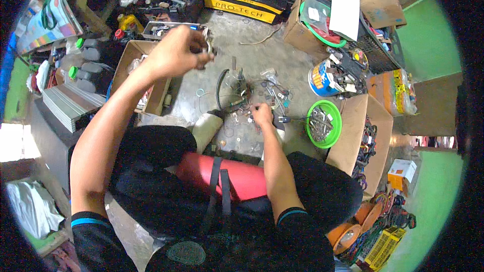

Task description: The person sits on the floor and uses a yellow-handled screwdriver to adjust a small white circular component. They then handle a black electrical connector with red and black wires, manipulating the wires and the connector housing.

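- Left grip (176,53): raised above grey concrete floor (234,32), fingers curled; small pale blurred item (207,40) at fingertips, cannot tell if clasped.
- Right grip (261,115): low, fingers bunched; cannot tell if anything is pinched.
- Loose scatter of small metal parts and dark wires (277,95): on floor, just beside right grip.
- Round bright-green plastic bowl (339,122): farther right, holding metal pieces.
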